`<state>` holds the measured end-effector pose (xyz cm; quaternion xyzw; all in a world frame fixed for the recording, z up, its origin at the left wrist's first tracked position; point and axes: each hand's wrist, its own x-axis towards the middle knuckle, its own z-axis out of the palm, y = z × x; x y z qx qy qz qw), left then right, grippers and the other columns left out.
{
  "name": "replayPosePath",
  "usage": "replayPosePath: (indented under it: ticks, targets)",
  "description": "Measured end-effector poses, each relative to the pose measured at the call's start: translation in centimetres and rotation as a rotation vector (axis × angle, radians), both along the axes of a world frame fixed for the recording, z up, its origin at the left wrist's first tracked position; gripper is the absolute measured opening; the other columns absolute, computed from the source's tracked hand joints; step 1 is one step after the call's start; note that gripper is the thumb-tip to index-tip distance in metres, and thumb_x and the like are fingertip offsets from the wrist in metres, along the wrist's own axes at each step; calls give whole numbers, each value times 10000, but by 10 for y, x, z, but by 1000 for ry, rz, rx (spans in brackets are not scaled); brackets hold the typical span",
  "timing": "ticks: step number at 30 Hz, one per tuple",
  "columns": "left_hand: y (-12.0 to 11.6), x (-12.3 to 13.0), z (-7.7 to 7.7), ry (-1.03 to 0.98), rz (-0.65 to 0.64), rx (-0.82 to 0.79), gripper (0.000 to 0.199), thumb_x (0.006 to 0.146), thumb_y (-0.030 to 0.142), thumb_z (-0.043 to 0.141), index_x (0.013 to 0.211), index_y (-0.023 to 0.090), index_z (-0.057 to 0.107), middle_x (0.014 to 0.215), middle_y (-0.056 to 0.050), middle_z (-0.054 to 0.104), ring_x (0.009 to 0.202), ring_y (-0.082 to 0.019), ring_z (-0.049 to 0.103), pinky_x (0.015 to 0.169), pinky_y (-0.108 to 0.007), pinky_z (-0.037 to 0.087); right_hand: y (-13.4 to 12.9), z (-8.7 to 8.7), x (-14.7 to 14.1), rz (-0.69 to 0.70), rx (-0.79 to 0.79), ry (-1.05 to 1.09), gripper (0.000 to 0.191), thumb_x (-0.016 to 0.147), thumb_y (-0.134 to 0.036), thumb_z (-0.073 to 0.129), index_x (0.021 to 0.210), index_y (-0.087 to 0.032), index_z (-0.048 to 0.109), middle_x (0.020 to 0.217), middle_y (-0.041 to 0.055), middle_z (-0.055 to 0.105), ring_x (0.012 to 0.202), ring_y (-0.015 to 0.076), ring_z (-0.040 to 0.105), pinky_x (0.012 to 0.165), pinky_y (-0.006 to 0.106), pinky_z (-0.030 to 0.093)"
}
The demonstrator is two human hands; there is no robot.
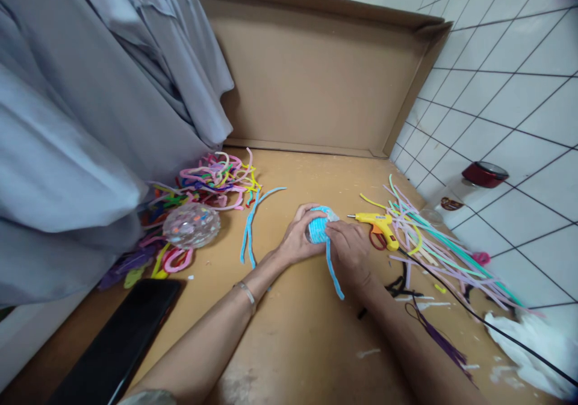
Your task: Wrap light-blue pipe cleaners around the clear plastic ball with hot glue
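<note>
Over the middle of the table, my left hand (pixel 301 236) wraps around a rounded object covered in light blue pipe cleaner (pixel 318 229). A greyish, uncovered patch shows near its top right. My right hand (pixel 347 245) is closed against its right side, with fingers pinched at a blue pipe cleaner (pixel 333 275) whose loose end hangs down toward me. What lies under the blue coils is mostly hidden by my fingers. More blue pipe cleaners (pixel 249 230) lie to the left of my left hand.
Right of my hands lie a yellow glue gun (pixel 378 227) with a black cord, red-handled scissors (pixel 377 238) and loose pipe cleaners (pixel 433 248). A clear jar (pixel 469 191) stands by the tiled wall. Leftward are a speckled clear ball (pixel 191 224), tangled pipe cleaners (pixel 217 179) and a phone (pixel 121 339). Cardboard (pixel 316 74) stands behind.
</note>
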<state>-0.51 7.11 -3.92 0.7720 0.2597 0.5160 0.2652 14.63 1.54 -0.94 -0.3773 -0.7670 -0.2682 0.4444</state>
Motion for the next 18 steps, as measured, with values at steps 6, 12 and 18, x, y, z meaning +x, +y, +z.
replayPosePath:
  ticks: [6,12,18]
  targets:
    - [0,-1,1,40,29,22,563,648,288,813,1159,244,579,1264,-110,477,1209,-269,522,1014,-434,462,1,-3,1,2,-13,20,221,873,-38,473,957,-187,613,926,78,738,905,188,672,772,334,472]
    - [0,-2,3,55,28,20,549,666,311,797,1163,243,573,1278,-117,473,1219,-271,519,1014,-435,462,1,-5,2,8,-42,26,237,875,-46,470,985,-188,624,946,84,738,930,195,672,790,345,477]
    - [-2,-3,5,68,32,6,540,661,324,808,1146,247,584,1266,-113,477,1187,-269,542,992,-419,477,4,-9,2,7,-36,59,242,878,-50,461,970,-206,621,945,69,740,921,181,677,798,338,480]
